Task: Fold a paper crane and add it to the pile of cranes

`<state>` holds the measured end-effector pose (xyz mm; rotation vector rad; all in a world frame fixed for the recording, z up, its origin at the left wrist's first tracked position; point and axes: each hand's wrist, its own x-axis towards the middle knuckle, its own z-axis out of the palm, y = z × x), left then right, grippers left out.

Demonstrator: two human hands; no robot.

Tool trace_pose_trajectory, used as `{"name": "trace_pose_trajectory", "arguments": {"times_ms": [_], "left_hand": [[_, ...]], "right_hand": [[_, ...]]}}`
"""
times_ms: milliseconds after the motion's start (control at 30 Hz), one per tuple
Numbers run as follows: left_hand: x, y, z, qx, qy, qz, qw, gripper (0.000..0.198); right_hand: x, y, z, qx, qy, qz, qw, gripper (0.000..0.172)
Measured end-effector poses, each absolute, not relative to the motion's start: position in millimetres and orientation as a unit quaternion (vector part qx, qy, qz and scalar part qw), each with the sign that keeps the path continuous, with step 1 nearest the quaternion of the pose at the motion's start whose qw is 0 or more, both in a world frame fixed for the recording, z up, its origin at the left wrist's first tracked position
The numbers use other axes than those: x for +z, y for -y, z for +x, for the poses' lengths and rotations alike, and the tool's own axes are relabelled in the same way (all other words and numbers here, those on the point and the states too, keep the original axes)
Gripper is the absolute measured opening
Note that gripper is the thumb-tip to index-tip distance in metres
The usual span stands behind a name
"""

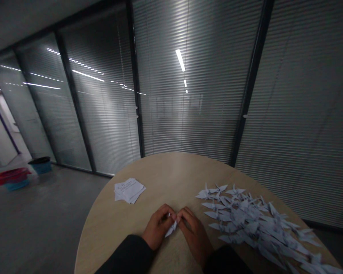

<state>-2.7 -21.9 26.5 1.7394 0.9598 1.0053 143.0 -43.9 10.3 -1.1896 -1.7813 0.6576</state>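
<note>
Near the front of a round wooden table, my left hand (160, 225) is closed on a small piece of folded white paper (172, 228). Part of the paper hides behind the fingers. My right hand (193, 230) meets it from the other side, thumb and forefinger pinched together at the paper's upper tip. To the right spreads a large group of folded paper cranes (246, 217), with pointed wings and tails. A small stack of square paper sheets (130, 190) with printed lines lies to the left, beyond my left hand.
The table (177, 167) has a curved edge close to a glass partition with blinds (188, 121). On the floor at left stand a red and blue basin (13, 177) and a blue bucket with a black liner (41, 165).
</note>
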Motion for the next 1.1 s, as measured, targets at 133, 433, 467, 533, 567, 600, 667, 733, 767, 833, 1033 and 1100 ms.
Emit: {"name": "trace_pose_trajectory", "arguments": {"times_ms": [133,433,467,533,567,600,667,733,767,833,1033,1100], "left_hand": [[24.5,21.9,-3.5,0.397,-0.389,0.692,0.461,0.043],[21.2,21.2,2.6,0.417,-0.363,0.592,0.587,0.058],[21.0,20.9,3.3,0.422,-0.363,0.583,0.592,0.058],[19.7,19.8,3.7,0.434,-0.373,0.581,0.579,0.056],[18.7,19.1,3.5,0.438,-0.376,0.583,0.572,0.055],[17.5,18.3,3.0,0.44,-0.377,0.587,0.566,0.054],[15.5,16.9,1.5,0.44,-0.379,0.603,0.547,0.051],[14.3,16.2,-0.2,0.44,-0.39,0.63,0.507,0.048],[14.0,16.2,-1.0,0.439,-0.399,0.645,0.481,0.047],[13.9,16.5,-1.9,0.439,-0.417,0.664,0.439,0.045],[18.5,18.8,1.8,0.439,-0.396,0.606,0.531,0.05],[21.3,20.1,3.5,0.433,-0.378,0.581,0.576,0.053]], "right_hand": [[11.8,43.6,143.0,0.273,0.714,-0.473,0.438,0.026],[9.4,41.4,143.3,0.265,0.702,-0.478,0.457,0.027],[8.9,41.6,143.1,0.265,0.702,-0.48,0.455,0.027],[7.7,41.8,142.6,0.26,0.7,-0.489,0.451,0.027],[7.2,41.8,142.5,0.257,0.698,-0.495,0.449,0.027],[6.8,41.8,142.3,0.256,0.697,-0.5,0.446,0.028],[6.7,41.7,142.0,0.256,0.697,-0.507,0.438,0.028],[7.4,41.7,141.7,0.256,0.702,-0.507,0.429,0.026],[7.8,41.7,141.7,0.251,0.706,-0.506,0.427,0.025],[8.7,41.7,142.0,0.231,0.716,-0.505,0.424,0.023],[8.0,42.3,147.5,0.107,0.737,-0.505,0.437,0.024],[7.3,42.2,149.2,0.06,0.734,-0.513,0.441,0.024]]}}
